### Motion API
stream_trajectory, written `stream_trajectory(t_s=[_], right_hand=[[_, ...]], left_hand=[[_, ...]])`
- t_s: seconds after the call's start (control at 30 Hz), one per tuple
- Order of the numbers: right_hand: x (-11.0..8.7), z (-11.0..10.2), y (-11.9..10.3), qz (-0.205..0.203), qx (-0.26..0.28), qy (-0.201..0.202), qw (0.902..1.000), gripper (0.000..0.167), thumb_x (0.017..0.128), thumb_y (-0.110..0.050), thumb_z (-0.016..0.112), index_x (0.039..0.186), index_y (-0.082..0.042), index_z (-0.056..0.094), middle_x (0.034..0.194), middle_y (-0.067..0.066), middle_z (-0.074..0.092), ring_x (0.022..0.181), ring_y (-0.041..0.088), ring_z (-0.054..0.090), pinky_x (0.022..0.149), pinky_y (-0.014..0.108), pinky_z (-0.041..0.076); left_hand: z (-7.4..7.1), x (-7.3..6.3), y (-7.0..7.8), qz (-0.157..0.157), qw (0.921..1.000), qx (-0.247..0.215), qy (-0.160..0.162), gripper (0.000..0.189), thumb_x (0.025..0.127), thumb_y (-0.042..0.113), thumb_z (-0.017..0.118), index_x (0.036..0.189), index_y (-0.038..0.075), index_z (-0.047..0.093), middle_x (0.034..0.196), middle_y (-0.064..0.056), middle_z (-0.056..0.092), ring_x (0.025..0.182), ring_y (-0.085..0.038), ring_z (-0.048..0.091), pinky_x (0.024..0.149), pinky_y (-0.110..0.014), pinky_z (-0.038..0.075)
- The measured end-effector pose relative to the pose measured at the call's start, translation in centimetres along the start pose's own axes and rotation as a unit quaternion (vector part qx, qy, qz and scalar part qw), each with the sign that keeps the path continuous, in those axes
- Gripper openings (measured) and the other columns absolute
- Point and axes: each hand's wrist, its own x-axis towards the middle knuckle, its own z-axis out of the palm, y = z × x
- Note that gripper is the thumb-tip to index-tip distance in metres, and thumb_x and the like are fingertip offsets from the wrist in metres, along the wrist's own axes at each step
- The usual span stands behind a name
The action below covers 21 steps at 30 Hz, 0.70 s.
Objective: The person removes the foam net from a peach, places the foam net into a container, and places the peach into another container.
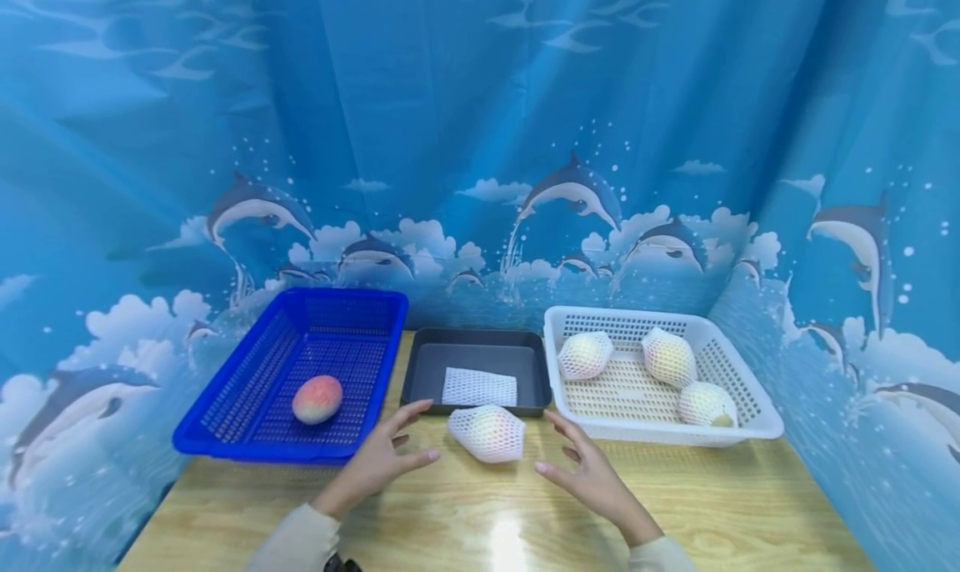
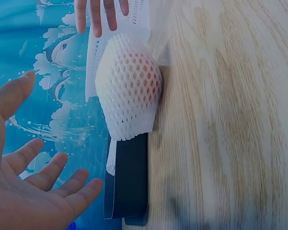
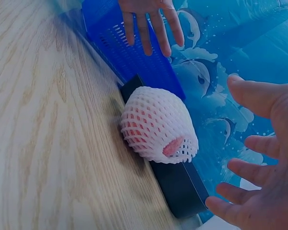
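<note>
A peach in a white foam net [image 1: 487, 434] lies on the table in front of the dark tray, and pink skin shows through its mesh in the right wrist view. To its left is my left hand [image 1: 384, 457], fingers spread and apart from the fruit. My right hand [image 1: 592, 478] is on the other side, also spread, with its palm toward the netted peach [image 3: 158, 125]. Neither hand holds anything. Inside the dark tray [image 1: 420, 363] a flat white foam net [image 1: 480, 387] lies by the front wall.
At the left stands a blue basket [image 1: 225, 388] with one bare peach [image 1: 317, 399] in it. A white basket [image 1: 750, 380] at the right contains three netted fruits [image 1: 670, 358]. Behind the wooden table [image 1: 450, 522] hangs a blue dolphin curtain [image 1: 465, 138].
</note>
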Motion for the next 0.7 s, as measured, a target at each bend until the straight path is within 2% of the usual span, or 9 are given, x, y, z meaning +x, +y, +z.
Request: stream_trajectory(t_s=[0.37,0.7], right_hand=[[1.9,1.3,-0.6,-0.028,-0.001,-0.022,0.9994,0.073,0.082,-0.018,0.076,0.144,-0.008,0.040,0.150,0.019,0.036,0.137,0.039,0.033,0.106,0.058,0.035],[3.9,3.3,-0.7,-0.058,-0.048,-0.047,0.9961,0.073,0.081,-0.022,0.076,0.143,-0.004,0.041,0.147,0.025,0.036,0.132,0.043,0.037,0.101,0.062,0.040]], left_hand=[[0.5,0.4,-0.3,0.000,0.9997,-0.003,-0.022,0.070,0.078,0.022,0.079,0.140,0.013,0.047,0.144,-0.019,0.044,0.132,-0.042,0.040,0.105,-0.055,0.039],[0.9,0.4,-0.6,0.002,0.9996,0.012,-0.028,0.072,0.078,0.025,0.080,0.140,0.010,0.047,0.142,-0.021,0.045,0.129,-0.044,0.042,0.103,-0.056,0.040]])
